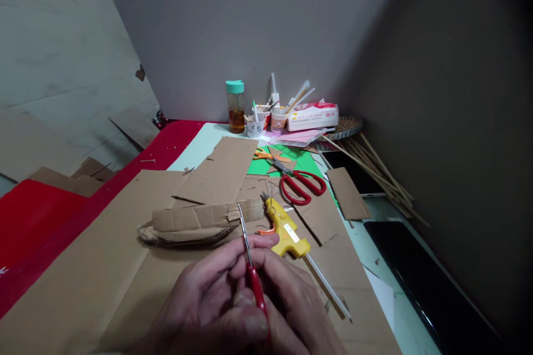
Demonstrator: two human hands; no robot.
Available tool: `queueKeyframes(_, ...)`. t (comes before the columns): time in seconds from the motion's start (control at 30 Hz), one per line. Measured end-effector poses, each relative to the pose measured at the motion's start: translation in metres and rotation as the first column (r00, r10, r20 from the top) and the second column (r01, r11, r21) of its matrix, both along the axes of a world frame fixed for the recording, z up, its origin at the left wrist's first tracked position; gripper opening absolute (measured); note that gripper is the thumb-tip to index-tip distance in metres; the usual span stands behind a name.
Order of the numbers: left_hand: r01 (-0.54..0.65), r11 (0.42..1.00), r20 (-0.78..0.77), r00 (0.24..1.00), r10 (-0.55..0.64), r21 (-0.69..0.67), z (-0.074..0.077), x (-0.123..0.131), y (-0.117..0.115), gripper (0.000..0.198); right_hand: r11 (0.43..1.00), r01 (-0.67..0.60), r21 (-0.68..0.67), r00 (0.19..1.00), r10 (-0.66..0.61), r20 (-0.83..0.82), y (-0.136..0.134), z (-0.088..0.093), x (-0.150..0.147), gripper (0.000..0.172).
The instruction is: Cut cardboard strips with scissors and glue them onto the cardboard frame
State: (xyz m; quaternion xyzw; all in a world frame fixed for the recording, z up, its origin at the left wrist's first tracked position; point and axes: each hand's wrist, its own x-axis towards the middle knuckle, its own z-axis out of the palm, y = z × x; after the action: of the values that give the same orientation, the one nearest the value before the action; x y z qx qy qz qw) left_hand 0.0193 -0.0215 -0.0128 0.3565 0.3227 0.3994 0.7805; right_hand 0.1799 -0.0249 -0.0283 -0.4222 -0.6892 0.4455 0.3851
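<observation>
Near the bottom centre, my right hand (287, 294) is closed round the red handle of a slim tool with thin metal blades (245, 233), which points up and away. Beside it, my left hand (204, 288) is curled, its fingers meeting at the tool; whatever they pinch is too hidden to name. Just beyond my hands lies a long folded cardboard piece (187, 217). A yellow glue gun (285, 230) with a white glue stick rests on the cardboard to the right. Red-handled scissors (302, 186) lie behind the glue gun.
Cardboard sheets (220, 169) cover much of the table. At the back stand a bottle (236, 108), paper cups (278, 121) and a tissue pack (313, 116). Wooden sticks (375, 175) and a black phone-like slab (416, 277) lie at the right. Orange scissors (270, 156) rest on green paper.
</observation>
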Motion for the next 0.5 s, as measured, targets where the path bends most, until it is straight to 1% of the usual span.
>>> queueKeyframes(0.17, 0.036, 0.999, -0.003, 0.999, -0.036, -0.011, -0.0013, -0.0022, 0.0027, 0.053, 1.0, 0.007, -0.007, 1.0, -0.007, 0.014, -0.0017, 0.0019, -0.0013, 0.018)
queueKeyframes(0.33, 0.059, 0.998, -0.013, 0.998, -0.059, -0.027, 0.0002, -0.001, 0.0049, 0.055, 0.999, 0.036, 0.03, 0.999, -0.035, -0.024, -0.0015, 0.0008, -0.0021, 0.017)
queueKeyframes(0.43, 0.005, 1.0, -0.034, 0.999, -0.004, 0.007, 0.0028, 0.0027, 0.0044, 0.052, 0.998, 0.028, 0.051, 0.999, -0.027, -0.021, 0.0017, 0.0012, -0.0014, 0.018)
queueKeyframes(0.5, -0.066, 0.998, -0.067, 0.995, 0.067, 0.016, 0.0041, 0.0032, 0.0041, 0.046, 0.988, 0.038, 0.149, 0.999, -0.037, -0.007, 0.0038, 0.0017, -0.0004, 0.02)
